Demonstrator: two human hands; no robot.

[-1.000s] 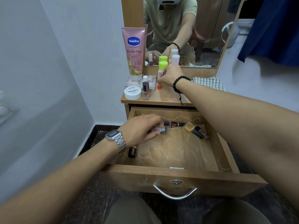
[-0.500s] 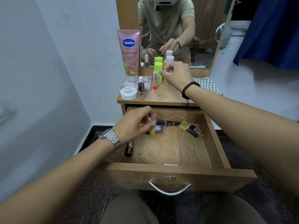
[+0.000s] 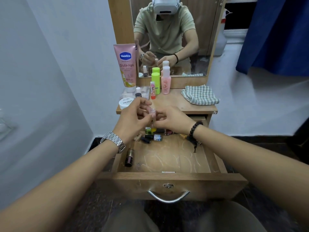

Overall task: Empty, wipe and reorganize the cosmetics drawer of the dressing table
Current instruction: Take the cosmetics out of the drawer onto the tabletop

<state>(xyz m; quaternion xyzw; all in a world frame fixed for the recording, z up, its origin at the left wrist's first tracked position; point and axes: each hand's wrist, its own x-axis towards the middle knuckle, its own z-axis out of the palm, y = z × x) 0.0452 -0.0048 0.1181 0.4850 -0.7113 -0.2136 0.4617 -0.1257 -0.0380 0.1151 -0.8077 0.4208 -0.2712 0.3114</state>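
1. My left hand and right hand cover most of the small pale tube; I cannot read any label on it.
2. My hands hide the rear of the drawer and parts of the nail polish bottles lying there.
3. The clear box behind the white jar is too blurred to tell its contents.
4. Both forearms run off the bottom edge.

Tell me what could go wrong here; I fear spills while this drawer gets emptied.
1. Both the left hand and right hand pinch one small pink bottle above the open drawer; a slip drops it onto the nail polish bottles below.
2. The upright bottles on the tabletop stand crowded, so adding another may topple them.
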